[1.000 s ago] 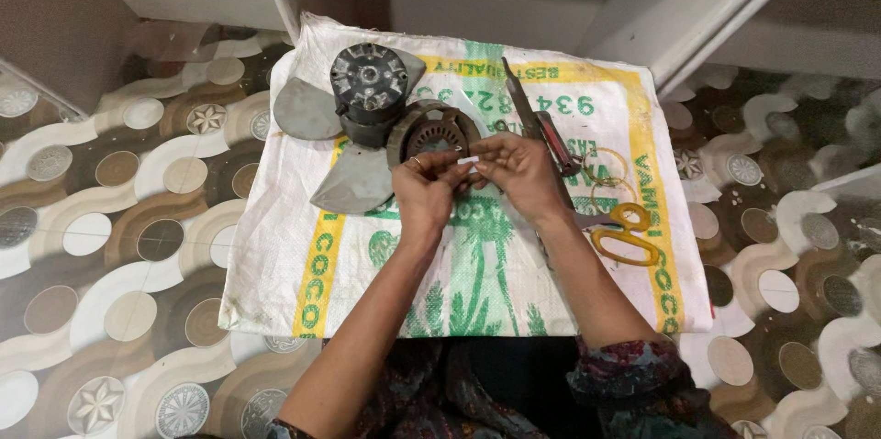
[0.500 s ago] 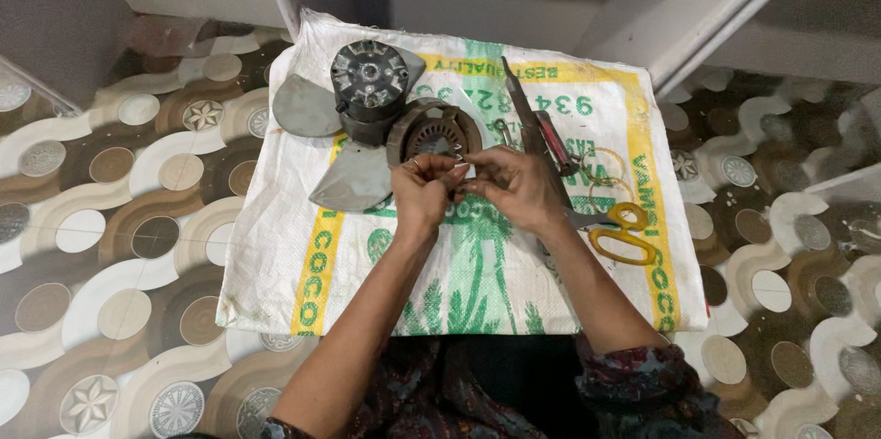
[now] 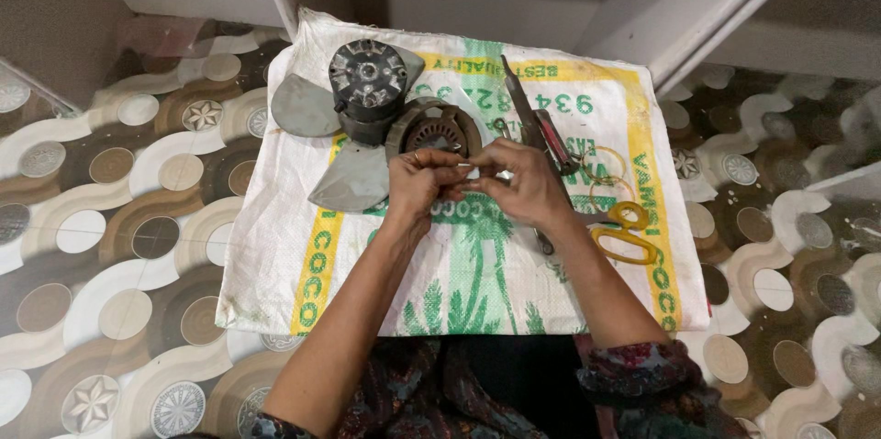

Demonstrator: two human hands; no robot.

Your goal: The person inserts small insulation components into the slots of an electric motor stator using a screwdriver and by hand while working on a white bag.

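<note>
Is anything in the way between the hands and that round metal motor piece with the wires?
Nothing visible is. The left hand and the right hand meet just below the round motor piece, pinching something small and pale between their fingertips. The fan motor with blades sits beside it, off to the left.

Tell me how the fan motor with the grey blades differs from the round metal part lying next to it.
The fan motor stands tall and carries grey blades; the round part lies low and flat, bladeless. The motor's top is a closed dark cap, while the round part shows open slots and a coppery middle. The motor lies clear of both hands; the round part sits just beyond the fingers. Both rest on the white woven sack.
</note>
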